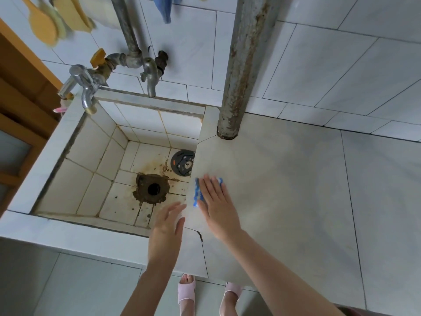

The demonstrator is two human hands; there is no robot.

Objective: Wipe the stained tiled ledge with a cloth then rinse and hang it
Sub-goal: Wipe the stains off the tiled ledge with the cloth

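Observation:
A blue and white cloth (197,192) lies flat on the pale tiled ledge (284,183), right at its left edge beside the basin. My right hand (217,201) presses on the cloth with straight fingers and covers most of it. My left hand (168,221) hovers with relaxed, straight fingers over the basin's near right corner, just left of the ledge edge, and holds nothing. The ledge shows faint smears and a crack near its front left corner.
A tiled basin (68,147) with a rusty drain hole (153,189) and a round bear-print drain cover (183,164) sits left of the ledge. Two taps (87,87) (150,77) hang over it. A rusty pipe (241,71) stands on the ledge. A blue cloth (166,8) hangs above.

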